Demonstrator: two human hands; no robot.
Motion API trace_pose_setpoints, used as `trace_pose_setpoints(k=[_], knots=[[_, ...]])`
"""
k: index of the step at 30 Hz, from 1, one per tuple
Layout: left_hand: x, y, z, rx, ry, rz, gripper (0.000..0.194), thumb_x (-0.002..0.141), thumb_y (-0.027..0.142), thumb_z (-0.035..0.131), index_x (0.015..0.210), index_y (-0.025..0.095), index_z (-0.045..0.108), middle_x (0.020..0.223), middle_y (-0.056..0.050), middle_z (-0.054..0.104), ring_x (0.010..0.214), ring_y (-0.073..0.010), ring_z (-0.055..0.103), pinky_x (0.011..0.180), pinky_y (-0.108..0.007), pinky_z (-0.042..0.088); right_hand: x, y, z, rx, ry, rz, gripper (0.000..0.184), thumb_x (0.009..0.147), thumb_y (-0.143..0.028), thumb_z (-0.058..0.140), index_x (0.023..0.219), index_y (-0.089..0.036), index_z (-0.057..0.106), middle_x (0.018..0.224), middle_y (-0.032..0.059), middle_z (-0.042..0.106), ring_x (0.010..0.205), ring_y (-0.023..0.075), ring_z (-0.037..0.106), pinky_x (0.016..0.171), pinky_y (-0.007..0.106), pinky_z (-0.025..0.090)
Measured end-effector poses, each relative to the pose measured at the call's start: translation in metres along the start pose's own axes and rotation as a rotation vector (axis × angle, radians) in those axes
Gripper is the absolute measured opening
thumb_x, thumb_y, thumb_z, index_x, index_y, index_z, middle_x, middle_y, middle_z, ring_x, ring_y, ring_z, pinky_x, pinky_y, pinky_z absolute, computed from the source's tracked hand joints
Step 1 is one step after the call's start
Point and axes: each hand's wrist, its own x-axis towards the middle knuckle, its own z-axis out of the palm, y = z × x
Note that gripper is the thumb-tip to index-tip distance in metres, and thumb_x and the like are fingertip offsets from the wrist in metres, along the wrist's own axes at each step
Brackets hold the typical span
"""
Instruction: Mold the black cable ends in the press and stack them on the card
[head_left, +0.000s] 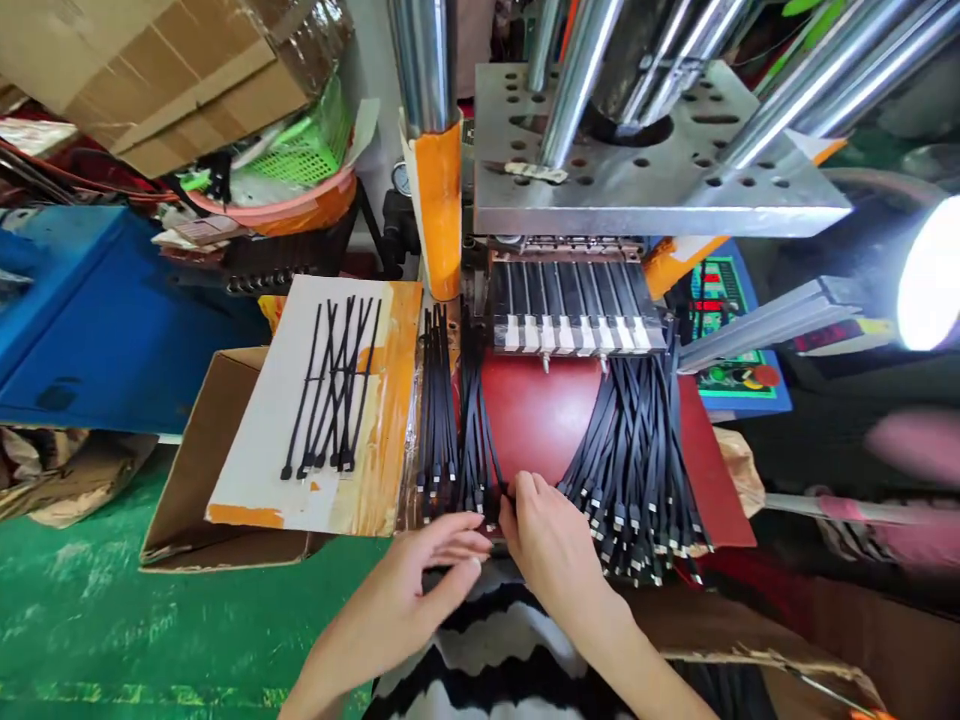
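Near the front edge of the red work surface, my right hand (pixel 551 545) is closed, its fingertips pinching the end of a black cable (pixel 489 440) at the side of a bundle. My left hand (pixel 420 585) is just to the left, thumb and fingers apart, with nothing visible in it. Black cables (pixel 439 410) with small metal-tipped plugs lie in bunches beyond my left fingers. To the right of my right hand spreads a larger bundle of black cables (pixel 630 440). Behind them, a mould block (pixel 574 300) holds a row of black strips with white ends.
A metal press plate (pixel 660 190) with steel rods overhangs the mould. At left, a white board (pixel 255 430) carrying several black cables rests over a cardboard box (pixel 180 480). A control panel (pixel 739 330) and bright lamp (pixel 930 275) stand right. A blurred pink shape is at far right.
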Motion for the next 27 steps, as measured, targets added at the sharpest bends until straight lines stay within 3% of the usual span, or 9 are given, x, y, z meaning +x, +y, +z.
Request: trace_pose_setpoints(k=[2, 6, 9, 11, 14, 16, 18, 23, 27], knots=[[-0.001, -0.003, 0.005, -0.034, -0.121, -0.062, 0.057, 0.102, 0.052, 0.065, 0.149, 0.021, 0.061, 0.138, -0.016, 0.076, 0.127, -0.0278, 0.074, 0.114, -0.047, 0.057, 0.006, 0.0, -0.01, -0.014, -0.06, 0.036, 0.015, 0.099, -0.012, 0.061, 0.09, -0.022, 0.054, 0.083, 0.0068, 0.07, 0.075, 0.0238, 0.075, 0.062, 0.03, 0.048], [0.006, -0.01, 0.013, -0.199, -0.172, -0.174, 0.064, 0.095, 0.056, 0.078, 0.149, 0.024, 0.063, 0.148, -0.018, 0.07, 0.138, -0.0309, 0.067, 0.122, -0.051, 0.049, -0.003, 0.008, -0.03, 0.095, -0.213, 0.08, 0.019, 0.095, -0.005, 0.057, 0.086, -0.02, 0.058, 0.078, 0.0096, 0.073, 0.067, 0.0217, 0.074, 0.055, 0.029, 0.039], [0.023, -0.009, 0.033, -0.589, -0.081, -0.194, 0.072, 0.085, 0.056, 0.09, 0.145, 0.025, 0.065, 0.148, -0.016, 0.07, 0.137, -0.0302, 0.067, 0.121, -0.047, 0.049, -0.026, 0.028, -0.05, 0.401, -0.315, -0.039, 0.017, 0.09, -0.005, 0.059, 0.085, -0.021, 0.062, 0.074, 0.0031, 0.074, 0.063, 0.0174, 0.07, 0.055, 0.027, 0.036], [0.037, -0.005, 0.05, -0.811, 0.057, -0.158, 0.066, 0.083, 0.057, 0.091, 0.134, 0.021, 0.071, 0.119, -0.011, 0.08, 0.115, -0.0248, 0.075, 0.107, -0.039, 0.056, -0.039, 0.048, -0.061, 0.573, -0.379, -0.104, 0.014, 0.091, -0.012, 0.063, 0.082, -0.023, 0.063, 0.066, -0.0026, 0.068, 0.057, 0.0149, 0.064, 0.053, 0.026, 0.034], [0.057, 0.003, 0.069, -0.82, 0.144, -0.071, 0.055, 0.088, 0.061, 0.085, 0.115, 0.015, 0.077, 0.067, 0.004, 0.064, 0.068, -0.0141, 0.067, 0.077, -0.028, 0.055, -0.04, 0.079, -0.065, 0.416, -0.166, 0.204, 0.017, 0.1, -0.038, 0.066, 0.093, -0.022, 0.066, 0.07, 0.0, 0.068, 0.058, 0.0176, 0.061, 0.056, 0.028, 0.036], [0.067, 0.008, 0.074, -0.681, 0.1, -0.02, 0.057, 0.091, 0.068, 0.078, 0.109, 0.014, 0.077, 0.058, 0.005, 0.059, 0.058, -0.0128, 0.062, 0.069, -0.028, 0.053, -0.029, 0.096, -0.059, 0.169, 0.022, 0.456, 0.025, 0.103, -0.044, 0.064, 0.099, -0.019, 0.066, 0.081, 0.0072, 0.072, 0.065, 0.0221, 0.065, 0.059, 0.031, 0.035], [0.075, 0.012, 0.076, -0.553, 0.033, -0.007, 0.062, 0.092, 0.073, 0.073, 0.107, 0.014, 0.077, 0.063, 0.001, 0.069, 0.061, -0.0155, 0.068, 0.073, -0.03, 0.056, -0.018, 0.109, -0.051, 0.06, 0.065, 0.537, 0.02, 0.104, -0.036, 0.059, 0.094, -0.019, 0.064, 0.085, 0.0104, 0.073, 0.069, 0.0241, 0.066, 0.061, 0.032, 0.033], [0.094, 0.028, 0.08, -0.551, -0.053, -0.086, 0.068, 0.083, 0.076, 0.08, 0.106, 0.013, 0.078, 0.103, -0.016, 0.085, 0.089, -0.0266, 0.083, 0.088, -0.037, 0.061, -0.028, 0.113, -0.058, 0.505, 0.254, 0.408, 0.028, 0.104, -0.039, 0.055, 0.084, -0.022, 0.063, 0.074, 0.0021, 0.065, 0.065, 0.0185, 0.059, 0.063, 0.029, 0.04], [0.104, 0.047, 0.084, -0.859, -0.06, -0.136, 0.06, 0.076, 0.062, 0.094, 0.109, 0.014, 0.079, 0.103, -0.012, 0.086, 0.092, -0.0237, 0.082, 0.089, -0.032, 0.061, -0.06, 0.096, -0.07, 0.918, -0.007, 0.175, 0.038, 0.104, -0.043, 0.058, 0.072, -0.022, 0.06, 0.064, -0.0017, 0.058, 0.06, 0.0143, 0.052, 0.057, 0.026, 0.039]])
